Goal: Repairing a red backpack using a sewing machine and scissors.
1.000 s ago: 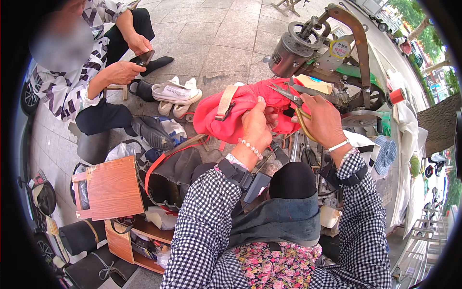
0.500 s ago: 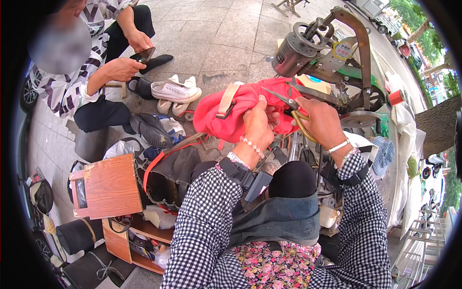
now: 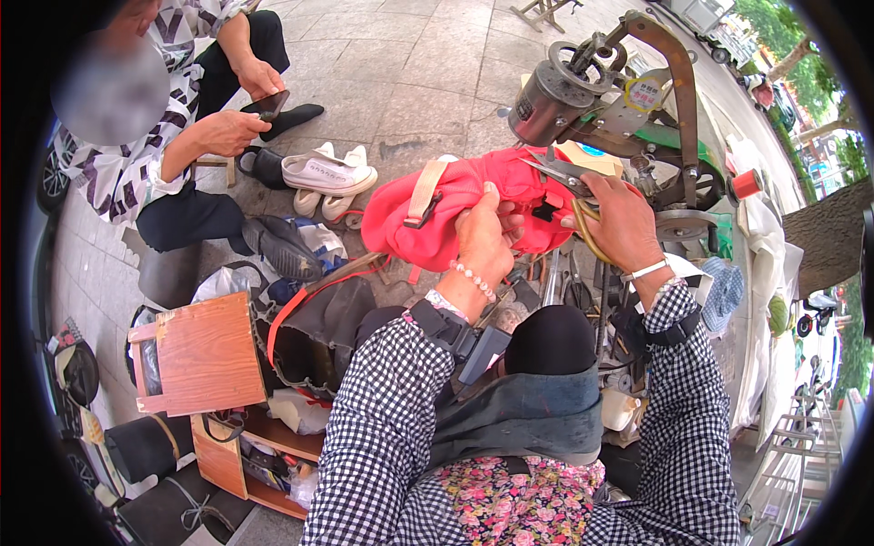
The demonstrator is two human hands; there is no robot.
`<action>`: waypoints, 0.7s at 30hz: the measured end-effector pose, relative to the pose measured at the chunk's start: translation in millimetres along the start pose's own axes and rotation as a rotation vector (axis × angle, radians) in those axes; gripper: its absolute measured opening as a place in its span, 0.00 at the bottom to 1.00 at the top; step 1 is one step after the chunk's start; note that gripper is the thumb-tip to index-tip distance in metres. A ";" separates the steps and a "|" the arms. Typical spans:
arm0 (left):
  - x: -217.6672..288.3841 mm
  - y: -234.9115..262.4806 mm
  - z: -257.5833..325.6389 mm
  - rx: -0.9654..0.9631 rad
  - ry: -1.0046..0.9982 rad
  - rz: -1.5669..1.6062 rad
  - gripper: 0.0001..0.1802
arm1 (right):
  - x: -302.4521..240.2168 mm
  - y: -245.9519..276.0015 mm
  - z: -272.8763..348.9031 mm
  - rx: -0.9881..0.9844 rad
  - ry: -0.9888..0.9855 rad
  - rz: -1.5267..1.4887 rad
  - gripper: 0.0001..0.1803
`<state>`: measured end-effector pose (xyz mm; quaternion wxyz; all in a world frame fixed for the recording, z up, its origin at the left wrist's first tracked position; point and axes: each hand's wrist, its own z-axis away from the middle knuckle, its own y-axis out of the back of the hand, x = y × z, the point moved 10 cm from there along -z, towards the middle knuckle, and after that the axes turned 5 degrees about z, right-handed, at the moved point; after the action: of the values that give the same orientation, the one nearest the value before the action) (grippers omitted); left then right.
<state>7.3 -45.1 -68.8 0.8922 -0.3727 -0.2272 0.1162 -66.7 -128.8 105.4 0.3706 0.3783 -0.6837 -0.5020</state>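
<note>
A bright red fabric bag [image 3: 391, 218] with a beige strap [image 3: 425, 189] and a black buckle [image 3: 422, 213] is held up in front of me. My left hand [image 3: 486, 238] pinches its cloth near the middle, fingers curled. In my right hand [image 3: 621, 220] is a pair of scissors [image 3: 583, 187], its handles yellowish. The blades point left and lie over the bag's upper right part; whether cloth is between them I cannot tell. A small black piece [image 3: 546, 210] shows on the bag between my hands.
A hand-cranked sewing machine [image 3: 555, 102] stands just beyond the bag, a red thread spool [image 3: 747, 185] at its right. Tools lie below my hands. White shoes [image 3: 323, 173] and a wooden box [image 3: 209, 353] are on the left. A seated person holds a phone [image 3: 270, 105].
My right hand has shifted slightly right and turned, and the scissors have moved right along the bag's upper edge. My left hand keeps its pinch.
</note>
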 end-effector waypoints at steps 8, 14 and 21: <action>1.6 -2.3 0.7 -0.013 0.006 -0.023 0.13 | -17.8 -8.0 -12.3 -0.120 0.024 -0.036 0.34; 1.7 -3.9 2.4 -0.027 0.011 -0.038 0.13 | -31.2 -13.3 -12.1 -0.070 0.147 -0.015 0.31; 2.6 -5.5 0.8 -0.045 0.015 -0.020 0.10 | -46.3 -4.2 -1.2 0.007 0.254 -0.209 0.25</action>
<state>9.3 -47.5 -63.6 0.8864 -0.3911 -0.2269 0.0994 -44.7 -89.0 95.7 0.3986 0.5093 -0.5898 -0.4836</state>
